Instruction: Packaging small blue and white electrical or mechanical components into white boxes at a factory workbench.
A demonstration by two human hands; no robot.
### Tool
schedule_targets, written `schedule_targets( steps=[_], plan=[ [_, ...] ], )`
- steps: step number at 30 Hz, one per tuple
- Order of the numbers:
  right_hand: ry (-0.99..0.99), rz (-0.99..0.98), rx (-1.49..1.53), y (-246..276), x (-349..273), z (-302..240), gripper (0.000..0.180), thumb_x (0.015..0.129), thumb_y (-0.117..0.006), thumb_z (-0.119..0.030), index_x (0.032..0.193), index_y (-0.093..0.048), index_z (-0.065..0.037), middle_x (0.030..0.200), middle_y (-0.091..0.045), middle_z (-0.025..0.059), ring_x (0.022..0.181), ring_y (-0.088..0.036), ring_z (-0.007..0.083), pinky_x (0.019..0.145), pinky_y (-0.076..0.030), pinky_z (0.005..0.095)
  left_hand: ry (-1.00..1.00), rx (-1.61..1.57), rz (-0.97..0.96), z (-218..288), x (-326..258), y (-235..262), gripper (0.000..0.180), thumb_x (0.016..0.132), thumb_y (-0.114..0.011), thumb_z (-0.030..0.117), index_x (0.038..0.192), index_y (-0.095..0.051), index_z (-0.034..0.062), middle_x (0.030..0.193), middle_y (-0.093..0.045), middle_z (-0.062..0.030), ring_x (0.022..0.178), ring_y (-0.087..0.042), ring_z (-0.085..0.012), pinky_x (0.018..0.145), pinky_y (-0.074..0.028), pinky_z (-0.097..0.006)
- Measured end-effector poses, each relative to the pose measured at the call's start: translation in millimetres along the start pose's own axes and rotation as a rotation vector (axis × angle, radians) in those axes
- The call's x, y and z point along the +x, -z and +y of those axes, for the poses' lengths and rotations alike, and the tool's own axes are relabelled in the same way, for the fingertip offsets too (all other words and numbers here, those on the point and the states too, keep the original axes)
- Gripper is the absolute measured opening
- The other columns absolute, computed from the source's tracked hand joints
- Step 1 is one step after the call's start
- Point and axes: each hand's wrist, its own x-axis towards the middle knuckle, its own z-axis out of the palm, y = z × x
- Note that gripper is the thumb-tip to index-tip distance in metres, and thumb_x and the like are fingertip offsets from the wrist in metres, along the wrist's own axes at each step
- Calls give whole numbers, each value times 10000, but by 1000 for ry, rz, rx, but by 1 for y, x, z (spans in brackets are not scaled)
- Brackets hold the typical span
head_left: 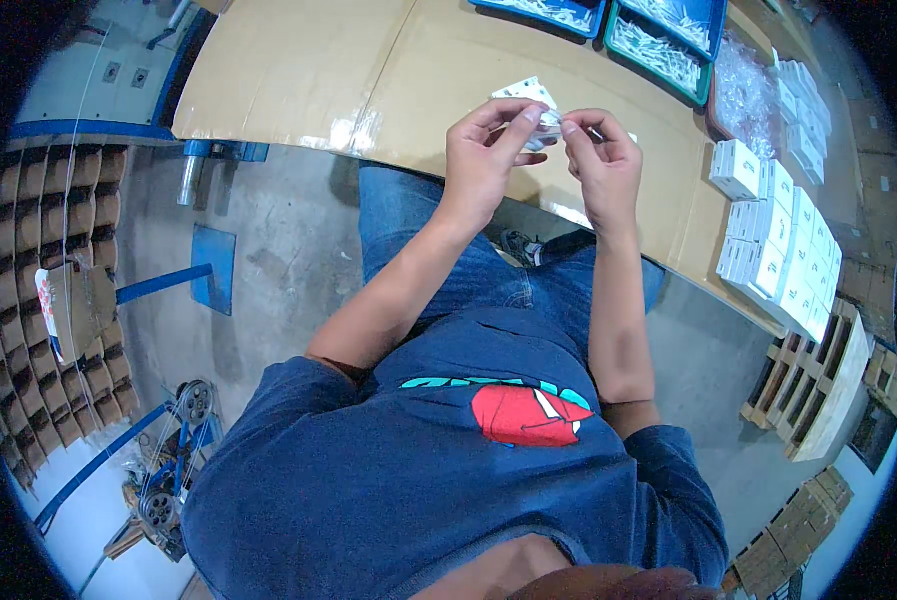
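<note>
Over the table's near edge, my left hand [485,158] and my right hand [605,165] come close together with bent fingers. Pinched between my left thumb and fingers is a small, shiny white piece [549,122]. My right thumb and forefinger meet at its right end, but whether they grip it or something thin beside it is hard to see. Just beyond my left fingers shows a white box [520,90] with small dark marks. My fingers partly cover it, so I cannot tell if it is held or lies on the table.
The brown-topped table [448,60] spans the far side. Blue tray [548,12] and green tray [658,55] hold many slim white pieces. Clear plastic bags [746,95] fill another tray. Stacked white boxes [783,245] line the right edge; a wooden pallet [803,385] lies below.
</note>
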Motion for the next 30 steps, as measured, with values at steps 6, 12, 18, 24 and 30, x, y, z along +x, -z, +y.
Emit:
schedule_targets(
  steps=[6,12,18,24,30],
  plan=[
    [-68,-21,0,-1,-2,-3,98,944,-684,-17,1034,-693,18,954,-692,34,869,-639,76,746,-497,219,3,-19,-19,-2,-2,-1,232,1006,-646,183,1147,-678,2,1076,-706,-99,955,-704,-169,769,-646,-339],
    [3,-30,-51,0,-2,1,81,941,-690,-23,1011,-699,15,950,-694,33,850,-629,74,750,-494,216,-58,88,2,-4,2,2,209,993,-661,148,1132,-694,-4,1070,-720,-98,970,-697,-149,807,-616,-306],
    [-1,-25,-96,2,-2,-1,85,936,-699,-26,1009,-698,18,946,-693,32,829,-625,70,740,-501,211,-148,259,-26,0,4,8,173,958,-685,50,1109,-694,-33,1051,-727,-90,975,-684,-131,830,-563,-238],
    [24,-55,-84,0,-3,-3,91,938,-702,-35,1011,-697,19,956,-700,44,849,-641,82,753,-522,223,-187,277,-30,-5,5,10,143,959,-682,40,1076,-676,-42,1031,-711,-83,950,-676,-118,830,-559,-232],
    [13,-60,-90,2,-3,-1,89,932,-707,-37,1002,-700,17,952,-703,42,847,-643,83,756,-520,226,-190,229,-60,-4,6,10,144,954,-681,32,1077,-675,-43,1031,-703,-75,921,-665,-102,837,-556,-232]
  ],
)
